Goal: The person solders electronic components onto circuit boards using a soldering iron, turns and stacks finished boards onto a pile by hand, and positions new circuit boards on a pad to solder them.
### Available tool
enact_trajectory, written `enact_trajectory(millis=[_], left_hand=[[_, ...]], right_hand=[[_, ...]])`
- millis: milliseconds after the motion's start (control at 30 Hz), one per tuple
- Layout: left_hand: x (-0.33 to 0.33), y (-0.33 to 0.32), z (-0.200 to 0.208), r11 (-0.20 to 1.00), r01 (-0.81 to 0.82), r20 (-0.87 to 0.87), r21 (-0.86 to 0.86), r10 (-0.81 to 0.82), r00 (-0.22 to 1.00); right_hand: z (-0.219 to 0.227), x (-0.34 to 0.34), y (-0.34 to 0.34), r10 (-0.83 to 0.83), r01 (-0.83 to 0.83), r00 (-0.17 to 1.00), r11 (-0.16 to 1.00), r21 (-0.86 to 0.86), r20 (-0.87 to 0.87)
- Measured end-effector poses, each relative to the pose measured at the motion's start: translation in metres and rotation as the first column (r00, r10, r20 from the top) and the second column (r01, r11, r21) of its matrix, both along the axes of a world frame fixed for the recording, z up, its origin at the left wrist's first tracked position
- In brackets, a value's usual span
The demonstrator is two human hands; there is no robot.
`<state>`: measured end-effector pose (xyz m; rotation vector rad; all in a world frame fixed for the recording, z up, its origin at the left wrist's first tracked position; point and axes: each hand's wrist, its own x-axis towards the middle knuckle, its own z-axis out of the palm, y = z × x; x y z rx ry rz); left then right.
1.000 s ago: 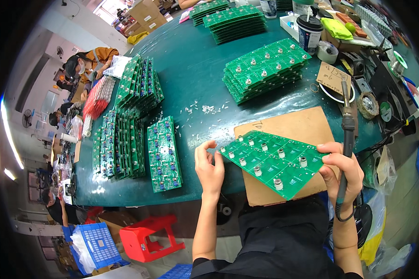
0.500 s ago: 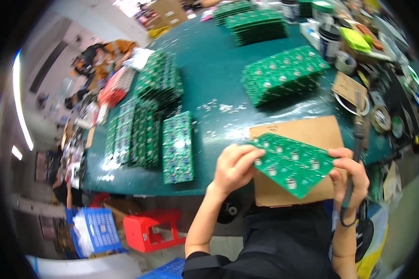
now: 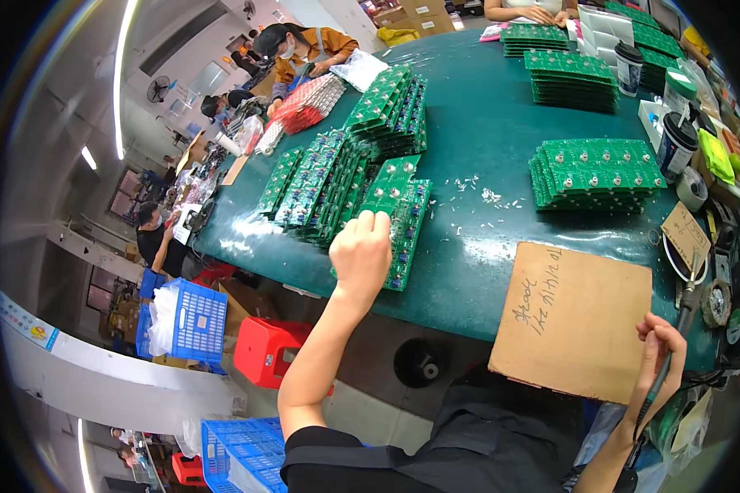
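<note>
Left hand nearer, fingers closed on green rectangular circuit board, long axis slanting away | board over teal surface, beside stacked green boards | right hand well apart, half-curled round black soldering iron

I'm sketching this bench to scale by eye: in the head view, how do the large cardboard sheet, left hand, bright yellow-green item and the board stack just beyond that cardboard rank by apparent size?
Largest to smallest:
Cardboard sheet
Board stack
Left hand
Yellow-green item
</note>
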<state>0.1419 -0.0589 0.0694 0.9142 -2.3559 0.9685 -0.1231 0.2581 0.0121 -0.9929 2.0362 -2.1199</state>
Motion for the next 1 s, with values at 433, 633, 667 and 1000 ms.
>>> enact_trajectory(millis=[433,633,667,1000], left_hand=[[-0.027,-0.005,-0.031,0.916,-0.207,0.130,0.343,0.172,0.976],[-0.112,0.046,-0.006,0.446,0.637,-0.659,0.629,-0.130,0.741],[-0.134,0.042,-0.015,0.354,0.661,-0.697,0.662,-0.031,0.716],[-0.258,-0.054,-0.066,0.355,0.433,-0.491,0.829,0.089,0.867]], right_hand=[[-0.027,-0.014,0.054,0.125,-0.053,0.961,0.959,0.279,-0.249],[-0.033,-0.029,0.072,0.558,-0.166,0.743,0.690,0.705,-0.370],[-0.038,-0.031,0.072,0.570,-0.067,0.679,0.675,0.735,-0.462],[-0.008,-0.028,0.105,0.140,-0.161,0.938,0.986,-0.042,-0.316]])
